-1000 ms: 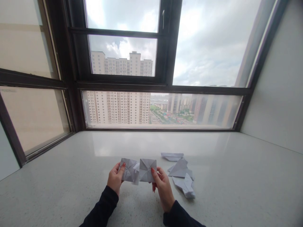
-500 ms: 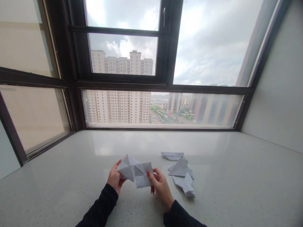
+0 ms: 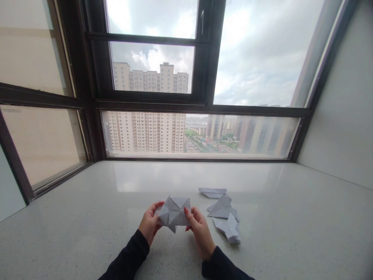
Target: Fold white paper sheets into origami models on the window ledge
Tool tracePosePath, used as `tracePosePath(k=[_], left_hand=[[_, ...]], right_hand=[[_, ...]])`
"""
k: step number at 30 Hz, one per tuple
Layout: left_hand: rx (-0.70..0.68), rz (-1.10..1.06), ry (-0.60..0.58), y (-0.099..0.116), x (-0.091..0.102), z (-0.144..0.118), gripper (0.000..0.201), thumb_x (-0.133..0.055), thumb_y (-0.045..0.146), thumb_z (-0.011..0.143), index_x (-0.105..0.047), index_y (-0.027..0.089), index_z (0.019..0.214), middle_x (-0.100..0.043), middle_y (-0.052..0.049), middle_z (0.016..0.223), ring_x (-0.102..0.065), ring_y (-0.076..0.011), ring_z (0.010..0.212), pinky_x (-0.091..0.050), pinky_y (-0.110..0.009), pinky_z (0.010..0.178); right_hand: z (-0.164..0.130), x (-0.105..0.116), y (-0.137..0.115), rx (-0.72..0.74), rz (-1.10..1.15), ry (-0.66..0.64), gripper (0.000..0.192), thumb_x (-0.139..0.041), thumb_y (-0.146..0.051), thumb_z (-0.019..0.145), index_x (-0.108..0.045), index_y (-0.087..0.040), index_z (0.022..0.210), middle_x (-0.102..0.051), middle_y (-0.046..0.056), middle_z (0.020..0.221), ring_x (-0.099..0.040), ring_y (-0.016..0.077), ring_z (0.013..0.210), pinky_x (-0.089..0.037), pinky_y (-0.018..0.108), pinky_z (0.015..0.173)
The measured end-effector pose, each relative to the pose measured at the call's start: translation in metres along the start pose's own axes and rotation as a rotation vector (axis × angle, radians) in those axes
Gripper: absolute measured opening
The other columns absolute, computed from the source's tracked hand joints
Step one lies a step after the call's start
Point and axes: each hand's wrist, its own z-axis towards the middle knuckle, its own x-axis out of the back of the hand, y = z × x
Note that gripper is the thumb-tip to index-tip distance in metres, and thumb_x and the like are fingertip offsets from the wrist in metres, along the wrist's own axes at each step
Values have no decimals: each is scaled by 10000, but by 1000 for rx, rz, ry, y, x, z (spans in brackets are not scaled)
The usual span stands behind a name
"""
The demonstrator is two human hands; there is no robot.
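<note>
While I sat at the pale stone sill (image 3: 87, 217) under the big dark-framed window (image 3: 204, 105), both my hands were up in front of me, closed on one folded white paper piece (image 3: 174, 212). My left hand (image 3: 150, 225) pinched its left edge, thumb on the near face and fingers tucked behind, so the grip was clamped on the paper. My right hand (image 3: 199, 229) did the same on the right edge, the thumb with its red nail pressed on the front and the other fingers curled behind. The paper was held between the two hands, clear of the sill, its creased face turned toward me; folds ran from a middle point out toward its edges, and a small point hung down at its lower edge. Whether it was one sheet or two pressed together I could not tell.

Just to the right of my right hand, on the sill, lay three other folded paper shapes: a flat narrow one (image 3: 212, 192) farthest from me, a triangular one (image 3: 223, 208) nearer, and a crumpled-looking one (image 3: 229, 229) nearest. The last two touched or overlapped; the first lay a little apart. None of them touched my hands. My dark sleeves (image 3: 128, 256) covered both forearms down to the wrists. Beyond the glass stood tall apartment blocks (image 3: 147, 132) under a cloudy sky.
</note>
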Motion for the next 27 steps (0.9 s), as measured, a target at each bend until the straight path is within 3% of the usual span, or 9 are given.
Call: tracePosePath(k=[5,10,16,21,24,27], left_hand=[[-148,120,-134,-3,0,1,510,-646,182,527,-520,155,1020,-611,-97,1012,-593,-207,801,-476,-265,637],[-269,200,-182,0,2,0,504,-624,158,547,-532,157,1043,-569,-99,1117,-534,-242,977,-443,-303,793],[-288,203,-55,5,2,-3,463,-601,279,632,-521,134,1064,-572,-112,1112,-542,-248,973,-436,-339,820],[-313,271,-53,6,2,-3,447,-606,285,624,-531,141,1041,-617,-92,1012,-560,-229,925,-431,-317,809],[-276,268,-111,4,0,-4,649,-620,281,610,-375,167,1201,-639,-55,894,-594,-190,795,-454,-291,720],[-190,240,-183,-3,-2,-3,859,-650,272,578,-181,193,1293,-638,-5,766,-590,-144,640,-455,-249,611]], right_hand=[[-4,-4,-3,-116,119,-109,391,-624,-524,578,-522,-156,663,-548,-4,625,-482,108,543,-391,211,483],[-3,-3,-1,-85,91,-110,386,-636,-514,569,-529,-146,615,-496,-24,533,-423,93,475,-336,208,449],[-1,1,-3,2,118,-15,329,-627,-469,612,-531,-154,617,-540,-15,571,-456,108,532,-342,205,488],[-3,0,-11,-22,166,41,351,-628,-506,584,-537,-175,656,-570,-9,579,-510,142,547,-375,227,496],[-3,-1,-14,-57,224,49,368,-653,-507,550,-531,-176,659,-567,-9,576,-519,144,537,-389,234,500],[-5,-3,-13,-117,233,-23,369,-680,-487,524,-522,-167,617,-549,-17,563,-492,116,514,-369,214,483]])
